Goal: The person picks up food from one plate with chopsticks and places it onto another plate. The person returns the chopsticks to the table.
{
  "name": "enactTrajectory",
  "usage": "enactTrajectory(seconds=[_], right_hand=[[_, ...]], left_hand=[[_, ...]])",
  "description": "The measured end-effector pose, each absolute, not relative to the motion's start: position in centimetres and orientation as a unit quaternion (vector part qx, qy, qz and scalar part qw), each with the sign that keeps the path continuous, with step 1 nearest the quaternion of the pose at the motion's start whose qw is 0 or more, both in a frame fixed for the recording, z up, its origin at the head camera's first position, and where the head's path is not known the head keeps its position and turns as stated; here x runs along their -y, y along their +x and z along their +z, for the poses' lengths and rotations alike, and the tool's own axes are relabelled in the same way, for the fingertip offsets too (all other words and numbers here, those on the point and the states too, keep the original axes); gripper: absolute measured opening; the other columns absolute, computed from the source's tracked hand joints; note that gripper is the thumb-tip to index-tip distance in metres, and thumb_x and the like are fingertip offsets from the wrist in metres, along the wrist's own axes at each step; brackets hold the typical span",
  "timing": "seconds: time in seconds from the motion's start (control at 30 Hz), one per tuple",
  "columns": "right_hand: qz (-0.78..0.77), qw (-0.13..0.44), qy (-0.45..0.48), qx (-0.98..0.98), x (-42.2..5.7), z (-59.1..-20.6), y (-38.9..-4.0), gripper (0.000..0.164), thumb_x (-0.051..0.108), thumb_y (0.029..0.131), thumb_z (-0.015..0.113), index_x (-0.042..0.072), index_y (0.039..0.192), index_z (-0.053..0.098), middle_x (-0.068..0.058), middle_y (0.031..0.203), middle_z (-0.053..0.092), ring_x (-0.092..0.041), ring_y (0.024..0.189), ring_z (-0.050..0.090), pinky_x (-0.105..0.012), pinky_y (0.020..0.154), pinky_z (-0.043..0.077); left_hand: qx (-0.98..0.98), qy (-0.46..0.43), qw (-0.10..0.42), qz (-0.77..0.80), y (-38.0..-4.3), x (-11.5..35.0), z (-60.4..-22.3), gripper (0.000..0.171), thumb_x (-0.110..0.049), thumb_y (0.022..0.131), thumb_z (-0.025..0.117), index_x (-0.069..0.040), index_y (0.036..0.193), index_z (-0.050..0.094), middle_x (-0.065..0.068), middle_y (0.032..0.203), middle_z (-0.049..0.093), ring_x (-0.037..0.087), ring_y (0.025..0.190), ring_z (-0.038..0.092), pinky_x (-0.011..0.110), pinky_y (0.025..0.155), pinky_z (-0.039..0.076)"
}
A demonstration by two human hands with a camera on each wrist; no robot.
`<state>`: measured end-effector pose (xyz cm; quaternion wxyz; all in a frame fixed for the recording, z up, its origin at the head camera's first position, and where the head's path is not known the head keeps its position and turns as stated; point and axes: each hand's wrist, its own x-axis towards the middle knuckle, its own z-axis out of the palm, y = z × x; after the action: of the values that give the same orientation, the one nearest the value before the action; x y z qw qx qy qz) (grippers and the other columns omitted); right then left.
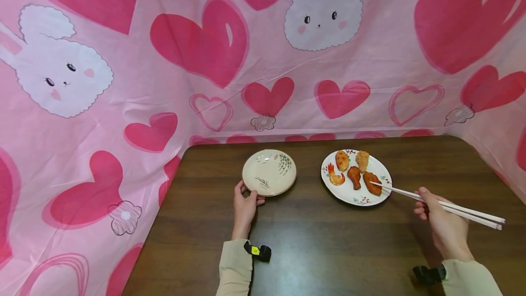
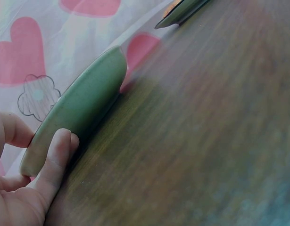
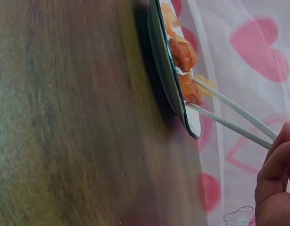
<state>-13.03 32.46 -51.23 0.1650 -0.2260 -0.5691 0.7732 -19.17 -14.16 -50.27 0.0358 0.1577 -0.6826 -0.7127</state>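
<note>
My left hand (image 1: 245,203) holds the near-left edge of a cream plate (image 1: 269,172) with green plant drawings, which sits on the table. In the left wrist view the thumb and fingers (image 2: 59,150) lie along the plate's outer side and rim. My right hand (image 1: 445,227) grips a pair of white chopsticks (image 1: 464,210). Their tips reach over a white oval plate (image 1: 361,200) with a floral edge and meet a glazed brown chicken wing (image 1: 372,183). In the right wrist view the two chopstick tips stand apart, on either side of the wing (image 3: 189,88).
Around the wing on the oval plate lie a drumstick (image 1: 354,177), a shrimp (image 1: 335,176), a golden oval piece (image 1: 342,161) and a fried piece (image 1: 362,161). A pink heart-patterned cloth (image 1: 263,58) rises behind the brown wooden table (image 1: 312,241) and along its sides.
</note>
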Motion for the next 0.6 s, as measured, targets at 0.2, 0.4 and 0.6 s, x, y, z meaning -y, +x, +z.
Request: enactTrajectory(seconds=[0.2, 0.4, 0.6], right_hand=[[0.777, 0.185, -0.243, 0.551, -30.5, -46.5, -11.3, 0.009, 0.025, 0.085, 0.073, 0.016, 0.082, 0.075, 0.004, 0.062, 0.068, -0.009, 0.046, 0.062, -0.018, 0.039, 0.049], [0.704, 0.207, -0.185, 0.653, -27.8, -42.6, -9.4, 0.010, 0.022, 0.091, 0.066, 0.020, 0.086, 0.075, 0.011, 0.063, 0.066, -0.002, 0.049, 0.060, -0.016, 0.040, 0.045], [0.384, 0.319, 0.226, 0.837, -23.2, -43.3, -8.2, 0.022, 0.015, 0.098, 0.054, 0.006, 0.103, 0.073, 0.003, 0.079, 0.064, 0.008, 0.074, 0.054, -0.004, 0.061, 0.045]], left_hand=[[0.683, 0.156, 0.038, -0.713, -19.2, 14.2, -50.3, 0.061, -0.004, 0.091, 0.053, -0.007, 0.147, 0.028, 0.016, 0.139, 0.040, 0.013, 0.067, 0.066, 0.026, 0.067, 0.061], [0.683, 0.155, 0.048, -0.713, -19.2, 14.1, -50.4, 0.061, -0.003, 0.090, 0.052, -0.006, 0.146, 0.029, 0.017, 0.137, 0.041, 0.012, 0.065, 0.065, 0.025, 0.065, 0.061], [0.684, 0.155, 0.039, -0.712, -19.2, 14.1, -50.4, 0.062, -0.005, 0.090, 0.052, -0.007, 0.147, 0.028, 0.017, 0.140, 0.039, 0.013, 0.066, 0.065, 0.025, 0.066, 0.061]])
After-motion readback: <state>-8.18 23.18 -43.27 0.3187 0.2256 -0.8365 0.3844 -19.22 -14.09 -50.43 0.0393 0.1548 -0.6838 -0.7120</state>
